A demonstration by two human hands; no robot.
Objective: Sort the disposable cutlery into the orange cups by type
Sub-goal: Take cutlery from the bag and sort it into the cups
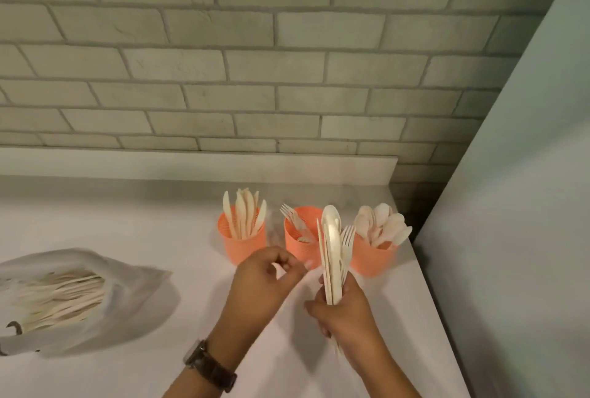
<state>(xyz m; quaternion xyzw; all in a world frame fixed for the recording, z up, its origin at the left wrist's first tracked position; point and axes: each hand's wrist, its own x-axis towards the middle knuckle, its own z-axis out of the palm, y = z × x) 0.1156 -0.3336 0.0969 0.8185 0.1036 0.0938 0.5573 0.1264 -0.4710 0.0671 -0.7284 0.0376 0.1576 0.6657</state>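
Note:
Three orange cups stand in a row on the white counter. The left cup (245,246) holds several knives, the middle cup (300,246) a few forks, the right cup (372,259) several spoons. My right hand (343,313) grips an upright bundle of cream cutlery (333,257), with a spoon, a fork and flat handles showing, in front of the middle and right cups. My left hand (263,282) hovers just left of the bundle with its fingers curled; nothing is visible in it. Motion blurs its fingertips.
A white plastic bag (134,295) lies at the left of the counter with several unsorted cutlery pieces (60,298) inside. A brick wall rises behind the cups. A grey panel (510,206) stands at the right, beside the counter's right edge.

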